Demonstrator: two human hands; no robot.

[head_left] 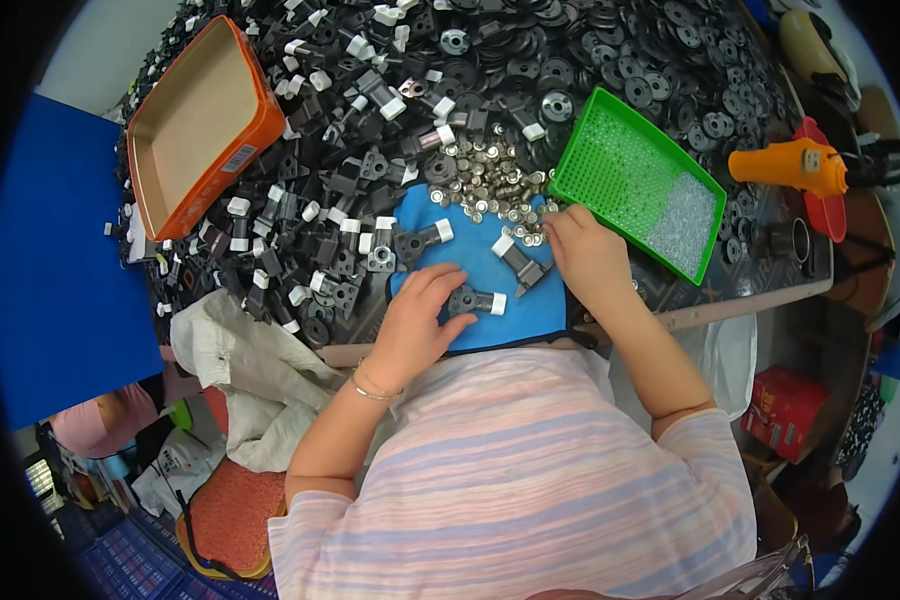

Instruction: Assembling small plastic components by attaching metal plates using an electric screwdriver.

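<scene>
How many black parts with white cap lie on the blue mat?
3: one under the left hand fingers, one near the right hand, one farther up.

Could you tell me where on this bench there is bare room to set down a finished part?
Free: the blue mat between the left hand and right hand, the orange tin, and the green tray, bare but for clear beads at its right end. Crowded: black parts and silver caps cover the rest.

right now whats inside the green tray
The green tray holds a patch of small clear beads or pellets at its right end; the rest shows bare dotted floor. Nothing covers it.
</scene>
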